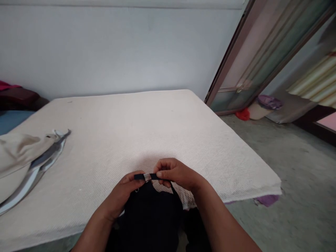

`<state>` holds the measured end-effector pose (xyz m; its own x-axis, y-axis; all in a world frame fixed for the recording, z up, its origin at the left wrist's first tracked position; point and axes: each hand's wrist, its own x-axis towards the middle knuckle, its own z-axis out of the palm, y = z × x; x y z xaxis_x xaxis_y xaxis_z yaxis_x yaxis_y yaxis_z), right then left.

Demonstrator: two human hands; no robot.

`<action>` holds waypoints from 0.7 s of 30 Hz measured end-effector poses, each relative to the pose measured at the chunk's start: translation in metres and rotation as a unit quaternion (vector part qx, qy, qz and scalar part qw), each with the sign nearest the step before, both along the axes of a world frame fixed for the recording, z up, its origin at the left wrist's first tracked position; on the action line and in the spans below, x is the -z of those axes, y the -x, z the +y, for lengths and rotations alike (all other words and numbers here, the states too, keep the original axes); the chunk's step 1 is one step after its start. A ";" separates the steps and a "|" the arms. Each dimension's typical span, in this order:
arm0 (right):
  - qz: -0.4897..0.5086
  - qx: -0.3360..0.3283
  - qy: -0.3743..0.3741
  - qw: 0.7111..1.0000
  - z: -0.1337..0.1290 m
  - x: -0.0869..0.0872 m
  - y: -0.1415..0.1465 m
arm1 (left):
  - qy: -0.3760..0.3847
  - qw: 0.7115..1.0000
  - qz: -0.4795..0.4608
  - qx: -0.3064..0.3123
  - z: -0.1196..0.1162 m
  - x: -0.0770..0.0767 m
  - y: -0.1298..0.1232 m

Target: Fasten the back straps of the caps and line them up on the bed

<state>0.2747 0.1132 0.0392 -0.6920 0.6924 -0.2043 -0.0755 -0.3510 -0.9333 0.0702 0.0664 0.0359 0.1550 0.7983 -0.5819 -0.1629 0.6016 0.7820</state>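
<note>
A black strap (156,176) with a shiny metal-looking buckle (147,177) is held level between both hands near the front edge of the bed. My left hand (127,185) pinches the strap's left part, close to the buckle. On the other side, my right hand (170,172) grips the strap between thumb and fingers. Below them hangs a black cloth item (153,217), joined to the strap; a small metal ring shows beside my left fingers. Its lower part merges with dark clothing, so its outline is unclear.
The hands are over a bed with a white textured cover (131,126). Beige and grey fabric caps or bags (18,157) lie at the left. Behind stands a pale wall (118,49). At the right are a glass sliding door (252,52) and a bin with a purple liner (262,106).
</note>
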 end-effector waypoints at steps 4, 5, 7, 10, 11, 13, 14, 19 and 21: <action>0.013 -0.010 -0.009 1.000 -0.001 -0.001 0.001 | -0.017 0.999 0.021 0.025 -0.001 0.001 0.001; 0.015 -0.014 -0.013 1.000 -0.001 -0.001 0.003 | -0.023 0.999 0.021 0.034 -0.001 0.000 0.001; 0.018 -0.016 -0.015 1.000 -0.002 -0.003 0.005 | -0.028 0.998 0.025 0.044 -0.002 0.000 0.001; -0.004 -0.003 -0.021 1.000 -0.003 -0.006 0.009 | -0.015 0.998 0.039 0.041 -0.001 0.000 0.001; -0.017 0.000 -0.026 1.000 -0.003 -0.007 0.010 | -0.010 0.998 0.042 0.037 -0.001 0.000 0.001; -0.040 0.003 -0.038 0.998 -0.003 -0.007 0.012 | -0.007 0.999 0.045 0.028 -0.001 0.000 0.000; -0.048 0.002 -0.042 0.998 -0.003 -0.008 0.013 | -0.009 0.998 0.048 0.025 -0.001 0.000 -0.001; -0.068 -0.002 -0.044 0.997 -0.003 -0.006 0.013 | -0.018 0.998 0.047 0.031 -0.003 0.002 0.003; -0.070 -0.004 -0.043 0.997 -0.003 -0.005 0.013 | -0.013 0.999 0.004 0.048 -0.004 0.005 0.009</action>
<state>0.2613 0.1106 0.0445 -0.6664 0.7058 -0.2403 0.0604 -0.2701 -0.9609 0.0616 0.0620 0.0311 0.2259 0.7947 -0.5635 -0.0993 0.5942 0.7982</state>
